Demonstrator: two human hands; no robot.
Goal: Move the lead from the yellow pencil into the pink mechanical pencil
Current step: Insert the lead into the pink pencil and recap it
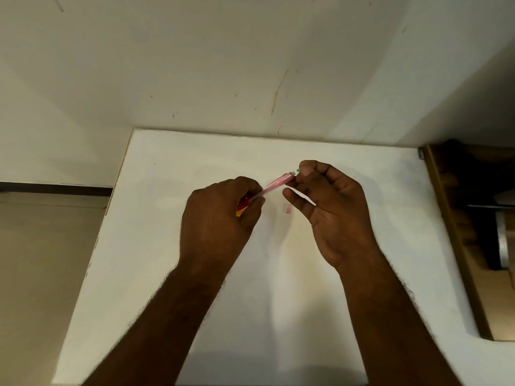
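My left hand [220,215] is closed around the pink mechanical pencil [274,186], whose barrel sticks out up and to the right. A bit of the yellow pencil [240,212] shows at the left of the same fist. My right hand [331,207] pinches a small grey piece [298,170] at the pink pencil's upper end, between thumb and forefinger. A tiny pink cap [288,209] lies on the white table [390,246] between my hands. No lead can be made out.
The white table meets a white wall at the back. Its left edge drops to a beige floor [41,260]. At the right edge a brown wooden frame [451,232] and a dark gap with a metal part [501,240] adjoin the table.
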